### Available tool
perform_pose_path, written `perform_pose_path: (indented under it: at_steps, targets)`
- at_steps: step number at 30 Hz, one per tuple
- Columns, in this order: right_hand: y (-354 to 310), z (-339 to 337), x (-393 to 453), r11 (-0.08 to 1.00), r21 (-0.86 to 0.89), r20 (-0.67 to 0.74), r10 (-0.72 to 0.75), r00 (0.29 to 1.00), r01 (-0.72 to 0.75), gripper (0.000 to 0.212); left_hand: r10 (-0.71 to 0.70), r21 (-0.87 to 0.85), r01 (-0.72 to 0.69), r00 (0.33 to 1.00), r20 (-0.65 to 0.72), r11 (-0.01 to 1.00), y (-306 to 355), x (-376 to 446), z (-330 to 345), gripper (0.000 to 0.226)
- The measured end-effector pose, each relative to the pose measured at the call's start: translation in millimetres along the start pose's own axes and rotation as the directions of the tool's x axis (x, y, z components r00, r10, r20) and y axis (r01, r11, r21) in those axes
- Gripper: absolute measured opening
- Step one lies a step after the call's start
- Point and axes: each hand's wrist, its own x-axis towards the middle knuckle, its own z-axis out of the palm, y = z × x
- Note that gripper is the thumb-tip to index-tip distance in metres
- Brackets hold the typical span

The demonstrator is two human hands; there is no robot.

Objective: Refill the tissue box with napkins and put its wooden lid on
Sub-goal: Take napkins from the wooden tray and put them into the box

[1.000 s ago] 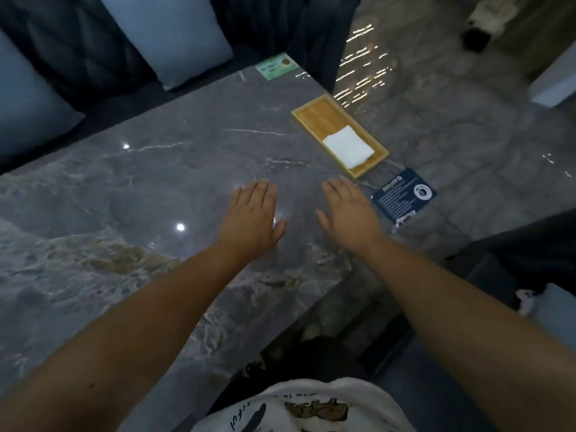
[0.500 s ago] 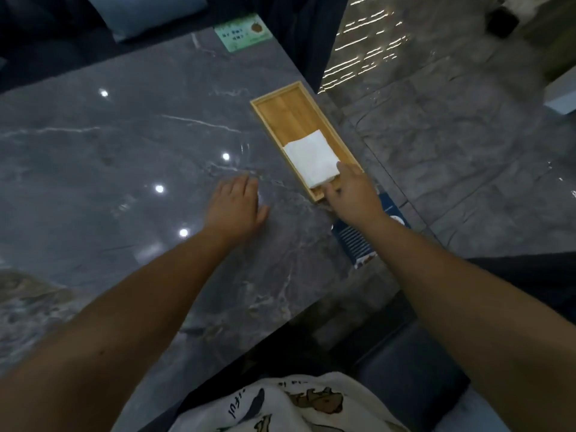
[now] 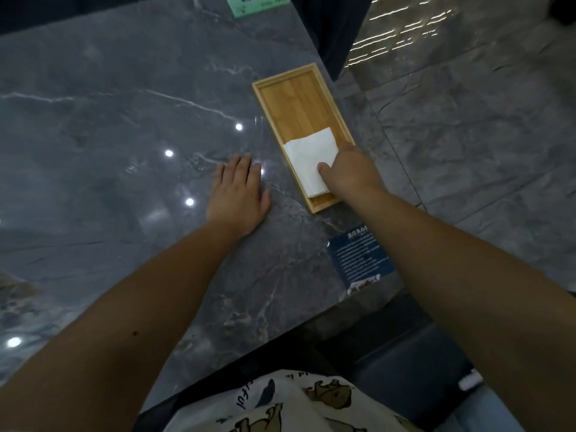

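The right hand [image 3: 349, 173] has its thumb pressed on the small white napkin stack [image 3: 310, 162] in the near end of the shallow bamboo tray [image 3: 299, 104] (right at the marble table's [image 3: 124, 120] edge). Whether the fingers actually pinch it, I cannot tell. The left hand [image 3: 238, 194] lies flat and spread on the table. A careless tug could fan the loose sheets or nudge the tray off.

Dim, soft picture with small ceiling-light glints on the glossy marble table [image 3: 109, 98], wide-angle bending at edges.
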Motion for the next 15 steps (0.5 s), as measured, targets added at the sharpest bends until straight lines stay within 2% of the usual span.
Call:
perform_pose_path:
  at_steps: [3,7,9,11,13,15]
  targets:
    - [-3.8,-4.0,4.0,0.999,0.032,0.061,0.04,0.997,-0.042,0.063,-0.005,-0.011,0.005,1.0,-0.019,1.0,-0.1,0.3,0.5,0.056]
    - [-9.2,-6.4,10.4,0.959,0.241,0.175,0.107,0.979,-0.148,0.058,-0.008,-0.013,0.007,0.999,-0.043,1.0,-0.8,0.2,1.7,0.055]
    - [-11.2,-5.8,10.9,0.952,0.248,0.178,0.136,0.975,-0.178,0.058,-0.01,-0.013,0.009,0.999,-0.044,1.0,-0.7,-0.2,2.1,0.056]
    - [-12.2,-5.9,9.0,0.965,0.183,0.146,0.161,0.976,-0.187,0.062,-0.006,-0.011,0.005,0.999,-0.048,1.0,-1.5,-0.4,2.5,0.056]
    - [-12.1,-5.6,7.4,0.975,0.151,0.122,0.147,0.982,-0.164,0.065,0.0,-0.011,-0.001,0.999,-0.055,1.0,-2.2,-0.6,3.2,0.056]
    - [-12.5,-5.0,6.3,0.973,0.189,0.128,0.111,0.985,-0.134,0.064,0.003,-0.012,-0.004,0.998,-0.058,1.0,-2.4,-1.0,3.6,0.055]
